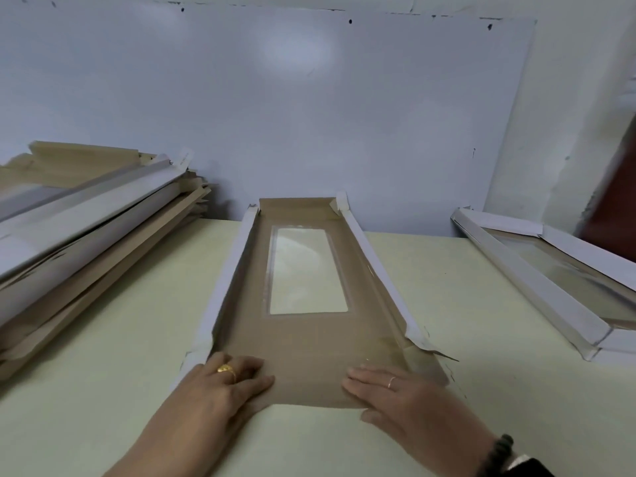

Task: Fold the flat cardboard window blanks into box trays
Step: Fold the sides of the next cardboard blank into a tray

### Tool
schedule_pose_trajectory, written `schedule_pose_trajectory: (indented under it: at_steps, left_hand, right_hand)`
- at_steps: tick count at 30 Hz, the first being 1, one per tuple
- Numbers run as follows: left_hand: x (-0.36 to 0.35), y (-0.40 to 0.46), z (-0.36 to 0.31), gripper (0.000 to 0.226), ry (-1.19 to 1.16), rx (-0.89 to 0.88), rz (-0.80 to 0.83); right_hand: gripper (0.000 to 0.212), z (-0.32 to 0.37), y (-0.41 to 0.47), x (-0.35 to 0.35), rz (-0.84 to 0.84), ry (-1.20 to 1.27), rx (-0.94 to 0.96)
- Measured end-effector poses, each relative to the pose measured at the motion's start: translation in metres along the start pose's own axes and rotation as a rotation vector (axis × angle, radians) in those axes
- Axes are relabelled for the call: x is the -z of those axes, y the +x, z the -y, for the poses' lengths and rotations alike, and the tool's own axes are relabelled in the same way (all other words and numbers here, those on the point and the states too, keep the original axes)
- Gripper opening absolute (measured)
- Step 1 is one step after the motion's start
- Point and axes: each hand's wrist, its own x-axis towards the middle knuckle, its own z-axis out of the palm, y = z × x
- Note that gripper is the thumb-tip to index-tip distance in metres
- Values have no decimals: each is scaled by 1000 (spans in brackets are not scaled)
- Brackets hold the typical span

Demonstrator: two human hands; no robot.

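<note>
A long brown cardboard window blank lies lengthwise on the pale table, its clear window in the far half. Both long side walls and the far end flap stand raised; the near end flap lies flat. My left hand presses palm-down on the near left corner of that flap. My right hand lies flat on its near right corner. Neither hand grips anything; fingers are spread on the cardboard.
A tall stack of flat blanks fills the left side of the table. A folded white window tray rests at the right. A white board leans against the wall behind. Pale table surface shows between them.
</note>
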Motion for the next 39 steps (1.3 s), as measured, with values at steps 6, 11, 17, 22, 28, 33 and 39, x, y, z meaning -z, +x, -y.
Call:
schedule_pose_trajectory:
  at_steps: [6,11,17,22,28,33,39]
  left_hand:
    - [9,-2,9,74,-49,147,-116]
    - [13,6,-3,75,54,278,-94]
    - [12,23,-10,42,260,321,71]
    - [8,26,-18,45,164,215,32]
    - [-13,38,-20,40,-287,94,298]
    - [-10,32,-5,53,-343,216,339]
    - [-4,23,4,41,-366,321,294]
  right_hand:
    - [15,-16,-4,3,-78,474,-306]
    - [21,-15,11,-11,-246,415,-466]
    - [38,-11,19,-17,-180,301,-625]
    - [13,3,31,-11,-79,-120,-564]
    - [27,23,43,-23,27,-21,-241]
    - [49,-11,30,-30,110,334,-306]
    - [37,-14,25,-27,-18,329,-322]
